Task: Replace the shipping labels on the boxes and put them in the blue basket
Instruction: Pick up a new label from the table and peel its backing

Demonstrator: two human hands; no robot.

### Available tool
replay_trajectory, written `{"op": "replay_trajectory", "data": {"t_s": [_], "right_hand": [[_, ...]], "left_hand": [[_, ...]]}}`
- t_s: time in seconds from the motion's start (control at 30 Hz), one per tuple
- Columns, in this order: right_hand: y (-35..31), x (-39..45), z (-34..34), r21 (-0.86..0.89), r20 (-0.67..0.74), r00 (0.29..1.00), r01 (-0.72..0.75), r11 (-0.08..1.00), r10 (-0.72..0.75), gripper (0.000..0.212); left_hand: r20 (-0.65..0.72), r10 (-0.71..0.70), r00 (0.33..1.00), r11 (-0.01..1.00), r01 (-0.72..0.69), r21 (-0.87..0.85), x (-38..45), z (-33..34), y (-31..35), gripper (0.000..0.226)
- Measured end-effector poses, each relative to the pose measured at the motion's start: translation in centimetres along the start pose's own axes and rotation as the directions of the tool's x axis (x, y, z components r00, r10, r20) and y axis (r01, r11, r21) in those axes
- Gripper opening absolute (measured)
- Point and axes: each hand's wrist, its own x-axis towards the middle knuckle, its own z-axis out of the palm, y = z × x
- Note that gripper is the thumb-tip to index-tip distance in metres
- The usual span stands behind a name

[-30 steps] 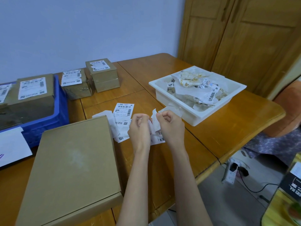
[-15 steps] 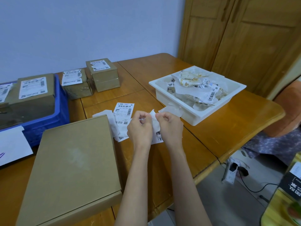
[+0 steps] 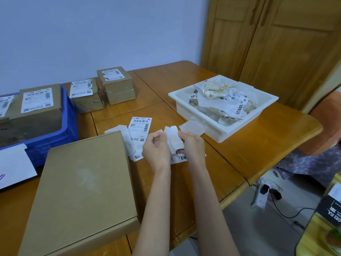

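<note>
My left hand (image 3: 156,151) and my right hand (image 3: 192,146) are held close together above the table, both pinching a white shipping label (image 3: 173,141) that is crumpled between them. Under and behind my hands several loose labels (image 3: 141,129) lie on the wood. A large flat cardboard box (image 3: 81,193) with a bare top, where a pale patch shows, lies to the left of my hands. The blue basket (image 3: 55,139) stands at the far left and holds labelled boxes (image 3: 39,106). Two small labelled boxes (image 3: 116,85) stand behind on the table.
A white tray (image 3: 227,130) full of torn label scraps and backing paper stands to the right of my hands. A white sheet (image 3: 14,167) lies by the basket. The wooden table (image 3: 258,141) ends at right, where a power strip (image 3: 262,194) and cable lie on the floor.
The label has been worked between my fingers and now stands up more crumpled between the hands. My hands stayed in nearly the same place.
</note>
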Motion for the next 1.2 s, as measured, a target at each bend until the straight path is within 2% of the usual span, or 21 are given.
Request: {"op": "replay_trajectory", "data": {"t_s": [0.07,0.13,0.17,0.27,0.33,0.4,0.5,0.63,0.73,0.83,0.93,1.03,1.13,1.2], "right_hand": [[-0.4,0.1,-0.2,-0.053,0.05,0.999,-0.017,0.998,0.019,0.026],[-1.0,0.0,-0.4,0.134,0.13,0.983,-0.146,0.98,0.129,0.037],[-1.0,-0.1,-0.4,0.157,0.151,0.979,-0.158,0.975,0.134,0.038],[-0.4,-0.2,0.3,-0.084,0.049,0.998,0.047,0.995,-0.043,0.029],[0.2,-0.4,0.7,-0.224,-0.075,0.977,0.178,0.958,-0.199,0.021],[0.6,-0.3,0.8,-0.299,-0.137,0.952,0.225,0.927,-0.275,0.019],[0.8,-0.2,0.7,-0.294,-0.122,0.964,0.19,0.937,-0.234,0.023],[0.7,0.0,0.1,-0.186,-0.105,0.99,0.072,0.98,-0.093,0.03],[0.6,0.1,-0.1,-0.148,-0.116,0.992,0.036,0.988,-0.053,0.04],[0.3,0.0,-0.2,-0.208,-0.11,0.988,0.084,0.975,-0.108,0.032],[0.3,-0.2,0.2,-0.221,-0.159,0.967,0.162,0.962,-0.199,0.028],[0.2,-0.5,0.8,-0.258,-0.19,0.938,0.238,0.937,-0.29,0.027],[0.0,-0.8,0.8,-0.325,-0.149,0.925,0.288,0.901,-0.35,0.029],[0.1,-0.9,0.7,-0.358,-0.111,0.921,0.313,0.88,-0.373,0.03]], "left_hand": [[-0.006,0.087,0.996,0.993,-0.087,0.079,0.1,0.0,-0.2,0.007],[-0.007,0.104,0.995,0.989,-0.103,0.11,0.2,-0.1,-0.3,0.008],[-0.001,0.11,0.994,0.987,-0.109,0.118,0.3,-0.2,-0.3,0.008],[0.06,0.156,0.986,0.977,-0.163,0.134,0.0,-0.4,-0.1,0.008],[0.091,0.189,0.978,0.97,-0.201,0.14,-0.3,-0.3,0.0,0.008],[0.09,0.187,0.978,0.968,-0.2,0.155,-0.3,-0.1,0.1,0.006],[0.057,0.098,0.994,0.988,-0.104,0.117,-0.2,-0.1,0.0,0.007],[0.055,-0.15,0.987,0.981,0.156,-0.112,0.1,-0.3,0.0,0.006],[0.07,-0.183,0.981,0.967,0.193,-0.165,0.1,-0.3,-0.1,0.008],[0.063,-0.067,0.996,0.995,0.071,-0.065,0.1,-0.3,0.2,0.011],[0.103,0.089,0.991,0.988,-0.101,0.118,-0.5,-0.2,0.7,0.03],[0.169,0.178,0.969,0.87,-0.236,0.434,-1.2,-0.1,0.9,0.045],[0.192,0.231,0.954,0.844,-0.295,0.448,-0.9,-0.1,0.3,0.038],[0.172,0.336,0.926,0.823,-0.377,0.425,-0.6,0.0,0.2,0.034]]}}
